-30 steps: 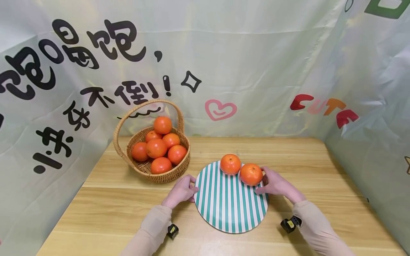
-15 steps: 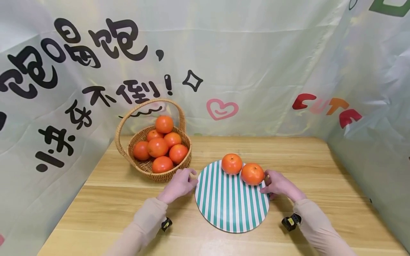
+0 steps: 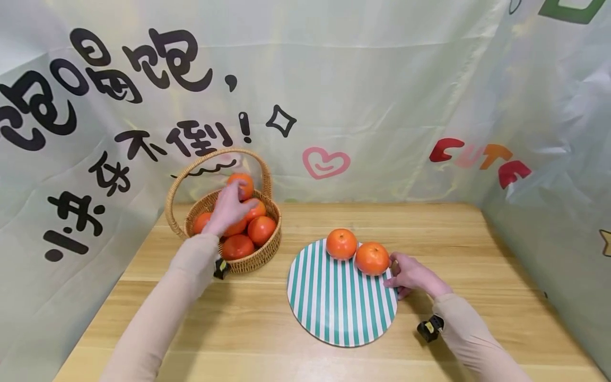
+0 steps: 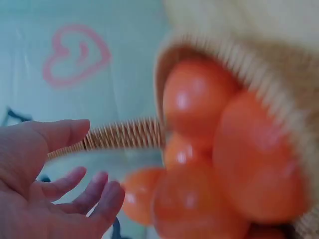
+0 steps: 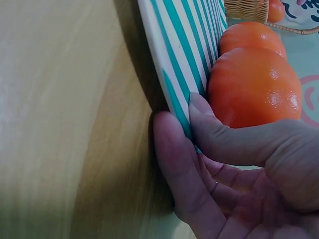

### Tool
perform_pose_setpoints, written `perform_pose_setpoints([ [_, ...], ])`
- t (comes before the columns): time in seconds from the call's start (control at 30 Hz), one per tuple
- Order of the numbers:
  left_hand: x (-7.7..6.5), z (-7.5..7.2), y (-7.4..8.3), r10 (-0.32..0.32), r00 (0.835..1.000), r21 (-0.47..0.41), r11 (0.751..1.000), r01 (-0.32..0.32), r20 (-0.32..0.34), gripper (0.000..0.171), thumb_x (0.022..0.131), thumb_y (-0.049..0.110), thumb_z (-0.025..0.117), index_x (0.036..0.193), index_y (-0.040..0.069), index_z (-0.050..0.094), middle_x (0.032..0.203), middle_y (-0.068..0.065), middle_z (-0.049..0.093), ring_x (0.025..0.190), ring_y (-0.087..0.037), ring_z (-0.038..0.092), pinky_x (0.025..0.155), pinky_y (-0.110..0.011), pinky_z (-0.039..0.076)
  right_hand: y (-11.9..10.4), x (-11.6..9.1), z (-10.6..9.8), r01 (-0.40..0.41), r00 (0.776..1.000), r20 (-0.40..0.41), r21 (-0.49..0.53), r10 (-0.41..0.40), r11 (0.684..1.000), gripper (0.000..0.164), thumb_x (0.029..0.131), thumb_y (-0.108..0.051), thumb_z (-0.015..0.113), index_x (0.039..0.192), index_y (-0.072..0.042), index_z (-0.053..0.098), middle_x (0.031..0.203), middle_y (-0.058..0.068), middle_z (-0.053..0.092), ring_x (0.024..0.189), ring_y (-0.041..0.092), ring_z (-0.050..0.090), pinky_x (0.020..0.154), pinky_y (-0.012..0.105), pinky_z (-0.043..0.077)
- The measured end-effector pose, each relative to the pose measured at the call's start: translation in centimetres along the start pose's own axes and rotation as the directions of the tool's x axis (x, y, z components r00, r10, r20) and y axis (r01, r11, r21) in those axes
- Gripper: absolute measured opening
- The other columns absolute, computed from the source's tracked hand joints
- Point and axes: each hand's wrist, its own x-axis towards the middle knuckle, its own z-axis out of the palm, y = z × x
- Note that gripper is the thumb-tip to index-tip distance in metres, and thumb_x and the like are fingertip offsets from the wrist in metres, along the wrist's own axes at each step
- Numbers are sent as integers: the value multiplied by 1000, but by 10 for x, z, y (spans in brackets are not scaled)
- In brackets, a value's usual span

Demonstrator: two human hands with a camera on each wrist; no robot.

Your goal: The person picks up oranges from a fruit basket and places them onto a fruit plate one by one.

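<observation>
Through my feeds, the fingers (image 4: 110,201) of the left hand (image 3: 228,209) are spread and hold nothing, the thumb well apart from the rest, poised at the topmost fruit (image 3: 248,188); whether a fingertip brushes its skin I cannot tell. The right hand (image 3: 410,275) has the rim of the striped plate (image 3: 334,302) pinched, thumb on the upper face and a finger underneath, just beside the nearer fruit (image 3: 373,259). I would hold it right there: the plate looks thin, stiff and light, and a rim pinch should steady it without bumping its load. The topmost fruit sits on a pile in the wicker basket (image 3: 260,260), glossy and round, so I judge it firm, fairly weighty and a little slippery; I would wrap it round its widest part, squeezing gently lest it bruise, and avoid the arched handle (image 3: 267,183). Its neighbours could roll if nudged. Another fruit (image 3: 341,244) rests at the plate's far edge, and basket and plate stand apart on the bench (image 3: 429,228).
</observation>
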Motion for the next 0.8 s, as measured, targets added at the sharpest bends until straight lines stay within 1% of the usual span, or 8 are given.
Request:
perform_pose_setpoints([
  [0.1, 19, -8, -7, -35, 999, 33, 999, 34, 18, 67, 94, 24, 64, 149, 0, 35, 145, -31, 40, 134, -47, 39, 115, -58, 32, 0, 0, 0, -17, 1000, -7, 1, 17, 1000, 45, 85, 2, 75, 119, 6, 45, 91, 17, 56, 62, 21, 61, 54, 33, 58],
  [0.2, 27, -12, -9, -109, 990, -55, 992, 114, 92, 73, 93, 25, 61, 155, 6, 26, 155, -30, 25, 141, -48, 25, 118, -58, 27, 0, 0, 0, -24, 1000, -10, 7, 24, 1000, 44, 85, 2, 75, 117, 6, 45, 91, 17, 56, 61, 21, 61, 53, 33, 58],
  [0.27, 26, -13, -6, -173, 973, -195, 960, 201, 153, 78, 93, 23, 59, 160, 17, 20, 163, -24, 14, 149, -42, 14, 122, -54, 21, 0, 1, 1, -24, 1000, -10, 7, 24, 1000, 44, 85, 2, 75, 118, 6, 45, 91, 17, 57, 61, 21, 61, 53, 33, 58],
  [0.33, 22, -13, -2, -212, 958, -327, 907, 266, 190, 83, 92, 17, 57, 162, 26, 14, 169, -15, -3, 154, -36, -2, 126, -51, 14, 0, 1, 2, -20, 1000, -6, 6, 20, 1000, 45, 86, 1, 75, 119, 6, 45, 92, 18, 58, 61, 21, 62, 54, 34, 58],
  [0.43, 17, -11, 0, -262, 942, -431, 840, 331, 211, 93, 89, 8, 56, 161, 40, 5, 167, -2, -26, 155, -26, -23, 128, -48, 5, 1, 2, 3, -19, 1000, -5, -5, 19, 1000, 46, 87, 0, 74, 122, 5, 46, 93, 19, 60, 62, 21, 62, 54, 34, 58],
  [0.53, 22, -7, -5, -279, 940, -374, 865, 334, 196, 100, 87, 2, 54, 160, 43, 0, 164, -5, -34, 153, -31, -28, 127, -51, 4, 1, 2, 4, -20, 1000, -5, -8, 20, 1000, 45, 87, 0, 74, 122, 5, 46, 93, 19, 60, 61, 21, 62, 54, 34, 58],
  [0.67, 38, 0, -16, -328, 927, -256, 895, 366, 181, 105, 85, 0, 55, 159, 43, -5, 165, -10, -29, 155, -35, -21, 127, -54, 3, 0, 2, 3, -31, 1000, -1, 2, 31, 1000, 45, 87, 1, 73, 122, 4, 46, 92, 18, 58, 60, 21, 61, 53, 33, 58],
  [0.8, 58, 5, -22, -340, 932, -86, 932, 352, 129, 98, 87, 5, 64, 161, 34, 9, 165, -32, -1, 153, -50, 3, 120, -66, 18, 0, 2, 2, -44, 999, -10, 10, 45, 999, 44, 86, 2, 74, 119, 3, 45, 86, 14, 54, 57, 20, 60, 52, 33, 58],
])
